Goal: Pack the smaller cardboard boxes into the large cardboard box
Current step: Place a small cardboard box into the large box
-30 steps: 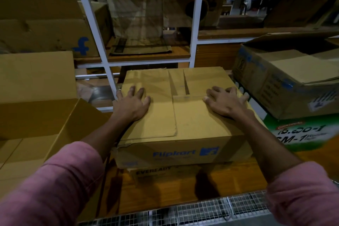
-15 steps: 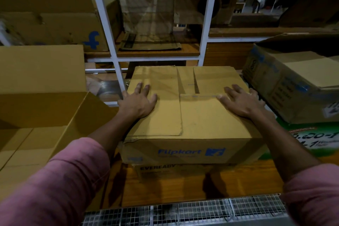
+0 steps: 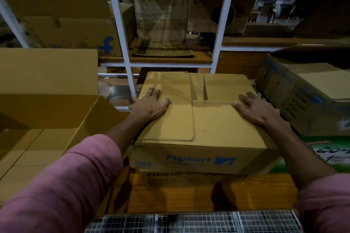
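A brown Flipkart box [image 3: 200, 128] with its top flaps folded shut sits in the middle of the wooden shelf, stacked on a flatter Eveready box [image 3: 181, 178]. My left hand [image 3: 149, 107] lies flat on its left top flap, fingers spread. My right hand [image 3: 255, 109] presses flat on the right top flap near the box's right edge. At the left stands the large cardboard box [image 3: 47, 111], open, with its flaps raised and a bare brown bottom showing.
Another printed box [image 3: 303, 96] with loose flaps stands at the right on a green and white carton [image 3: 329, 155]. A white metal rack [image 3: 123, 43] with more cartons rises behind. Wire mesh [image 3: 189, 221] edges the shelf front.
Both hands stay flat on the Flipkart box's flaps; the right hand has slid a little toward the right edge. The camera has shifted, so the scene sits further right and lower.
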The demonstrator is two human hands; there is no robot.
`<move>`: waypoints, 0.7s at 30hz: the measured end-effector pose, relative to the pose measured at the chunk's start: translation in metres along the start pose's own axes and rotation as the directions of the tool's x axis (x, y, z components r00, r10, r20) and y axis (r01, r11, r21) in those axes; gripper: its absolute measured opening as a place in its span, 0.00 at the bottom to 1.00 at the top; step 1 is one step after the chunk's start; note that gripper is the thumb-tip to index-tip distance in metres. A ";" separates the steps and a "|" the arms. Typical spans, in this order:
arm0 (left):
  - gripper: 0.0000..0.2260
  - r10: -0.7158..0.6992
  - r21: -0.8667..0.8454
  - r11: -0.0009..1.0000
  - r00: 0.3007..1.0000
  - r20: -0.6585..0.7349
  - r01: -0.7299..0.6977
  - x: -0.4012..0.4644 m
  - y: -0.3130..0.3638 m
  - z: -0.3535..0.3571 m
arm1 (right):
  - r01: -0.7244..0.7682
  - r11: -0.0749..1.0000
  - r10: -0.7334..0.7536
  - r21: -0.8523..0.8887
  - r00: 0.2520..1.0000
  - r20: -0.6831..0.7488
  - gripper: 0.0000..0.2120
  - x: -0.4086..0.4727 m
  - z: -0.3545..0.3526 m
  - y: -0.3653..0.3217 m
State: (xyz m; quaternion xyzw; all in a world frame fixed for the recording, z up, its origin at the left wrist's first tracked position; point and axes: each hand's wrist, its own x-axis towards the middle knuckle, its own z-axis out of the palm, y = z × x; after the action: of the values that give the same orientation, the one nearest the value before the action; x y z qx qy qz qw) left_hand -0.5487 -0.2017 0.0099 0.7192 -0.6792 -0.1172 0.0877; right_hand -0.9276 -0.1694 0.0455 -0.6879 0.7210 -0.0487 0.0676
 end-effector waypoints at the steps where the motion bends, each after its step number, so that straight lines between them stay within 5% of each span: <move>1: 0.43 -0.008 -0.005 1.000 1.000 -0.003 0.008 0.001 -0.001 -0.003 | 0.016 1.000 -0.016 -0.005 1.000 -0.014 0.36 -0.002 -0.002 -0.003; 10: 0.42 -0.061 0.055 0.996 0.977 -0.206 0.074 -0.018 -0.040 -0.104 | 0.111 0.992 -0.100 0.055 0.979 -0.176 0.36 -0.008 -0.066 -0.077; 21: 0.38 -0.137 0.098 0.978 0.921 -0.366 0.184 -0.088 -0.189 -0.218 | 0.302 0.947 -0.268 0.109 0.931 -0.247 0.32 -0.050 -0.079 -0.256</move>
State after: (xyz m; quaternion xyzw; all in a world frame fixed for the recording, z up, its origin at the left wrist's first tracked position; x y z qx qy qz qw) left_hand -0.3099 -0.1098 0.1689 0.7861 -0.5967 0.0530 0.1525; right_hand -0.6863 -0.1341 0.1670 -0.7685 0.6107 -0.1892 0.0260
